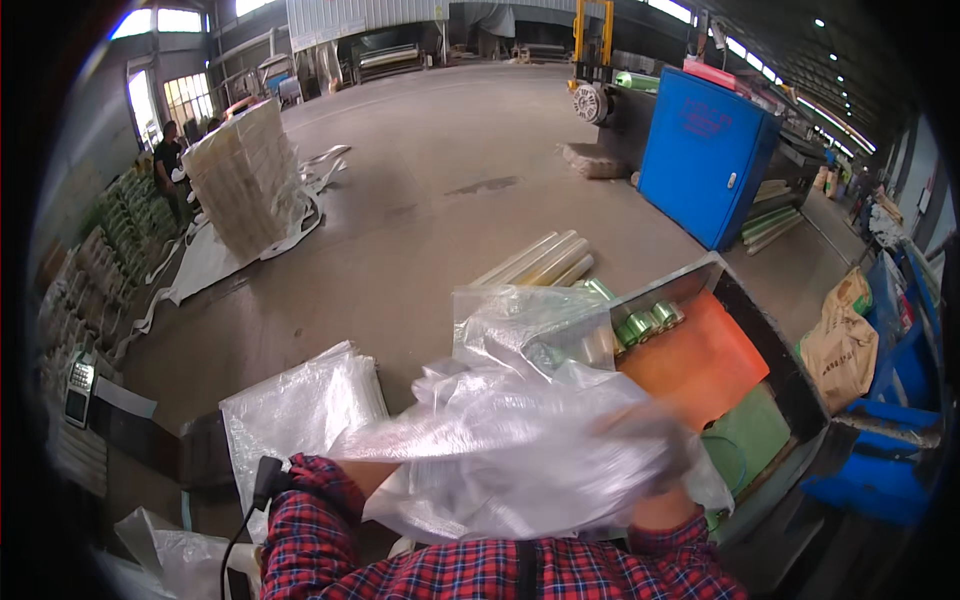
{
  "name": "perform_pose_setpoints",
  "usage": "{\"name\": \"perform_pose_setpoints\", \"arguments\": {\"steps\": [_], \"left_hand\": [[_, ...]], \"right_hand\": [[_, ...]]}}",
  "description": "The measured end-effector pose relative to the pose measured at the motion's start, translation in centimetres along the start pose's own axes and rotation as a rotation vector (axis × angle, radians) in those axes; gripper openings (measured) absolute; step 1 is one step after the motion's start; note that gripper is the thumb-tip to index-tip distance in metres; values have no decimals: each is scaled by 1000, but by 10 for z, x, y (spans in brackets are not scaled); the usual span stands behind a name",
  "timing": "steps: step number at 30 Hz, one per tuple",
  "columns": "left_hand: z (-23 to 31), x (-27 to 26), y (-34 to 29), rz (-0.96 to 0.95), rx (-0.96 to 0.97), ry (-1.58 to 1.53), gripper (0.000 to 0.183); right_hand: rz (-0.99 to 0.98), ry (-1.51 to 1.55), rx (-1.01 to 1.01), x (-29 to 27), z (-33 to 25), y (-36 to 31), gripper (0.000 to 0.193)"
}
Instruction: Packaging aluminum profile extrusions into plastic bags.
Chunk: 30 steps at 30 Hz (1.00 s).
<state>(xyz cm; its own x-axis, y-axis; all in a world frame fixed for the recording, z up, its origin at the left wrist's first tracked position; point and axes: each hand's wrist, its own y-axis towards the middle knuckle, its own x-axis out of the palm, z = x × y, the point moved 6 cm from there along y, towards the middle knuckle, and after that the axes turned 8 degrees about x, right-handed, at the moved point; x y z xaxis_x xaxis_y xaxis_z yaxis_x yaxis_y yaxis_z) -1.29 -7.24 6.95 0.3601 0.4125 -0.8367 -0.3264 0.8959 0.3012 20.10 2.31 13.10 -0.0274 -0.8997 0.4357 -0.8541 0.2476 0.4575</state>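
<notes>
A crumpled sheet of clear plastic film [500, 450], perhaps a bag, spreads in front of my body. My left hand [372, 478] reaches under its left side, and the film covers the fingers. On the right, my right hand [650, 450] is at the film's edge, smeared by motion, so its fingers cannot be made out. Left of the film lies a flat stack of folded clear plastic [300, 405]. To the right is a dark-walled tray [790, 385] with an orange sheet [700, 360], a green sheet [755, 435] and several small green rolls [640, 325].
Long film rolls [540, 260] lie on the floor ahead. A blue cabinet [700, 150] stands at the far right, and a wrapped pallet stack [240, 175] at the far left near a person [168, 165]. A brown sack [842, 340] sits right of the tray.
</notes>
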Motion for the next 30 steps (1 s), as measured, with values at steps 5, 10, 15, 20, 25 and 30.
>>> {"name": "perform_pose_setpoints", "arguments": {"steps": [5, 10, 15, 20, 25, 30], "left_hand": [[104, -88, -32, -283, 157, -451, 46], [-64, -141, -1, 597, -42, 196, 32], [-205, -116, -74, 1388, -468, -1433, 41], [-89, -9, -23, 703, -396, -2030, 53], [-21, -12, -56, 278, 181, -361, 45], [31, -37, -67, -251, -541, -828, 22]], "right_hand": [[1543, -967, 11, -236, -58, -65, 43], [1208, -930, -158, -246, -26, -59, 29], [1162, -630, -191, -194, -41, -60, 27], [613, -1396, -48, -73, 22, -2, 32], [648, -656, 100, -59, 99, 55, 49], [1044, -670, 9, -124, 72, 81, 43]]}}
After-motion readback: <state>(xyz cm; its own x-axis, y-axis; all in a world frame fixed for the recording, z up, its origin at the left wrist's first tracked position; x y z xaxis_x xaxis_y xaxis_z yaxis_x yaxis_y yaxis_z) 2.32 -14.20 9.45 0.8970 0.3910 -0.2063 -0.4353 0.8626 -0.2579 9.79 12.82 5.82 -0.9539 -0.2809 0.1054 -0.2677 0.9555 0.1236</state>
